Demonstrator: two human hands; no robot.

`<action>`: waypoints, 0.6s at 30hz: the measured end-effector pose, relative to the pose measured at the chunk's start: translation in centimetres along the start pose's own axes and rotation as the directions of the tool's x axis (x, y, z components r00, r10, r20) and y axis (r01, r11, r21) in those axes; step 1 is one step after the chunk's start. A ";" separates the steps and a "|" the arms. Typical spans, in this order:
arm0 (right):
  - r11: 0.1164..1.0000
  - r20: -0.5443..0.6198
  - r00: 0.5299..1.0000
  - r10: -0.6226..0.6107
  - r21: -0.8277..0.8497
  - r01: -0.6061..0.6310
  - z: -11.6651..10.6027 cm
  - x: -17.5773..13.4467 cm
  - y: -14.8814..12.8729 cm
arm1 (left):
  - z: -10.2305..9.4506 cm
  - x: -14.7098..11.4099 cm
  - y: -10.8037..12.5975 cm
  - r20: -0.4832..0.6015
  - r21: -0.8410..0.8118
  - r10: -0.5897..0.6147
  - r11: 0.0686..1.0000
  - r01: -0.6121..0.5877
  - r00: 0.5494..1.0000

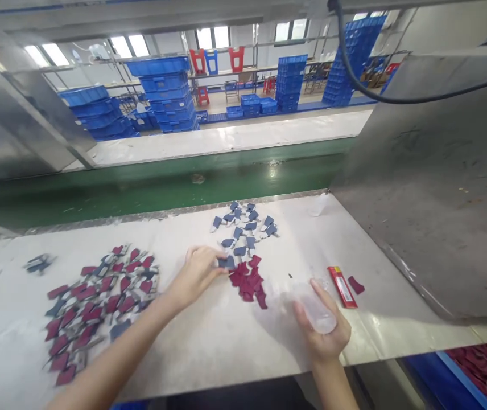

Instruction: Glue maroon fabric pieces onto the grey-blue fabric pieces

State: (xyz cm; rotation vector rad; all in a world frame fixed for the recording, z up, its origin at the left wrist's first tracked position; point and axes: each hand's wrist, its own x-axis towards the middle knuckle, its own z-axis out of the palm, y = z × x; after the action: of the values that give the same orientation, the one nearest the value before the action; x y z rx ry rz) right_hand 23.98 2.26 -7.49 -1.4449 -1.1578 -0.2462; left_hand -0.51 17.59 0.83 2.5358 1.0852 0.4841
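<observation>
My left hand [201,276] reaches over the table, thumb and fingers pinching a small blue-grey piece [227,262]. Just beside it lies a heap of loose maroon pieces [247,280]. Farther back, several blue-grey pieces with pale ends [250,226] are spread out. My right hand [326,336] is wrapped round a translucent plastic container [318,312], tilted above the table; its exact kind is unclear. To the right of that hand are a red packet [342,287] and a single maroon piece [357,285].
A large group of maroon and blue-grey pieces with pale ends [94,307] covers the table's left. A small translucent cup [320,205] stands near the back edge. Beyond runs a green belt [235,179]. A metal panel [448,188] bounds the right; a blue bin [452,378] sits below.
</observation>
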 end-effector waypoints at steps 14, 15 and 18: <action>0.570 0.276 0.732 0.623 0.481 -0.666 0.9 -1.7 -5.2 | 6.7 -10.3 4.4 -0.165 -0.116 -0.340 0.939 0.324 0.926; 0.568 0.342 0.709 0.617 0.430 -0.702 1.2 -2.1 -5.9 | 6.7 -10.3 4.4 -0.165 -0.127 -0.343 0.937 0.325 0.925; 0.590 0.410 0.668 0.621 0.316 -0.743 2.2 -2.9 -7.6 | 6.6 -10.3 4.5 -0.166 -0.153 -0.355 0.931 0.332 0.920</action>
State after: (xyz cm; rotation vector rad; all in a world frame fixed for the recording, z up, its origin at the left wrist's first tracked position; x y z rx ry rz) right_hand 15.88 1.09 -5.38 -1.3976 -0.6844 0.7597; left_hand -1.57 5.90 -4.83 2.1611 1.4875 0.6811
